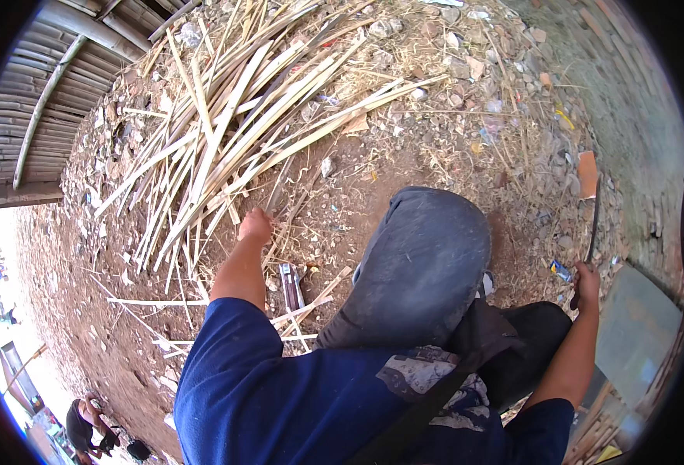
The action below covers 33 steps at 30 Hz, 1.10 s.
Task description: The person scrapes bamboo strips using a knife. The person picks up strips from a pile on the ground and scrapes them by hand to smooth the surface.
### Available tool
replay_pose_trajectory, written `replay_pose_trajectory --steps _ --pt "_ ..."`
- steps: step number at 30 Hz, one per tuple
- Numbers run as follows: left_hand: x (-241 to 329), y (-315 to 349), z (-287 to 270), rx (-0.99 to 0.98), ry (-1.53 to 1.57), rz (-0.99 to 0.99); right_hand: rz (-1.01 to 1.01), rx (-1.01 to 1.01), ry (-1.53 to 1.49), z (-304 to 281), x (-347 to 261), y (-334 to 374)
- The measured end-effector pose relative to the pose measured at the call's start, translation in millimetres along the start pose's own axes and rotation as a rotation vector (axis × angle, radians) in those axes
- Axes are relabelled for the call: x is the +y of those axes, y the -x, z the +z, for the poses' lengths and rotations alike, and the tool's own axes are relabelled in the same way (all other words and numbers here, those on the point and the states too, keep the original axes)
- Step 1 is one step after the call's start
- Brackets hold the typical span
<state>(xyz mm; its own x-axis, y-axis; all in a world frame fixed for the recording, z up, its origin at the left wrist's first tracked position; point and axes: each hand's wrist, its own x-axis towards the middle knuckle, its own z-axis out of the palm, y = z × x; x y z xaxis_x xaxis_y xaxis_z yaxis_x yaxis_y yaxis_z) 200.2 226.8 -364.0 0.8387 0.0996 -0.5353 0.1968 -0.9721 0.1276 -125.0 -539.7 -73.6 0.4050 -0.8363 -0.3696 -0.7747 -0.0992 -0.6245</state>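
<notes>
My left hand (255,226) is lowered at the near edge of a loose pile of bamboo strips (237,128). Its fingers are closed where a thin, greyish-brown strip (280,186) meets them; the grip itself is partly hidden. Out to the right, my right hand (587,283) is wrapped round the handle of a long, dark, slightly curved knife (595,213). The blade points away from me, beside an orange-brown flat piece (587,174). My bent knee in grey trousers (427,263) stands between the two hands.
A brown and whitish oblong object (291,287) lies on the ground near my left forearm, beside more strips (311,310). Stones, shavings and litter cover the dirt. A bamboo wall (39,108) rises at far left, a greyish panel (636,333) at right. Another person (86,426) is at lower left.
</notes>
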Motion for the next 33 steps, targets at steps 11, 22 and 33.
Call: replay_pose_trajectory --steps 11,22,33 --pt "-38 56 -63 0.156 0.154 -0.025 -0.004 0.025 0.015 5 -7 0" --pt "-97 61 -102 0.502 0.069 -0.082 -0.037 -0.007 0.006 10 -16 -3" --pt "-97 40 -144 0.660 0.086 0.002 -0.027 -0.003 -0.060 8 -1 -8"
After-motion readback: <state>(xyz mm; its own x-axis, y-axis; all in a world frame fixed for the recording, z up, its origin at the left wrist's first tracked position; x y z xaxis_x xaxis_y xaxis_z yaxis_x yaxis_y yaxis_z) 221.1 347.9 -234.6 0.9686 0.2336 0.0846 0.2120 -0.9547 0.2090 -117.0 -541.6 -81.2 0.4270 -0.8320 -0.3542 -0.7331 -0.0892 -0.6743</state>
